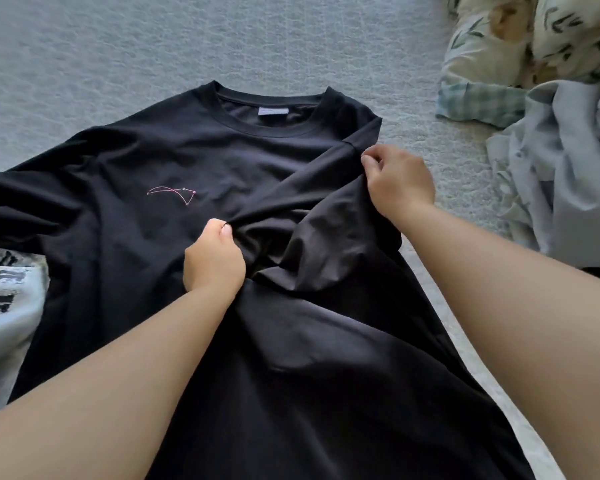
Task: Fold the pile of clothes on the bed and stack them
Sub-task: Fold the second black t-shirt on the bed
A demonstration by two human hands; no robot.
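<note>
Both bare forearms are stretched forward over the bed (84, 57). The left hand (213, 261) is set knuckles-up near the shirt's middle, its fingers curled and the thumb pressed against them, so that a bunch of black cloth is pinched in a narrow grip. The right hand (400, 183) is held farther out, at the shirt's right shoulder seam; its fingers are bent and the folded-over sleeve edge is nipped between thumb and fingertips.

The shirt (136, 237) is a black, smooth, matte knit with a ribbed round collar, a small pale label inside the neck and a thin pink line drawing on the chest. It is spread face-up across the middle of the bed, collar toward the far edge, its right side gathered into soft creases between the hands.

The bed is covered in a grey, crinkled fabric. Crumpled pale clothes (565, 174) are heaped at the right edge, below a floral pillow (499, 36). A printed light garment (4, 306) is seen at the left edge.
</note>
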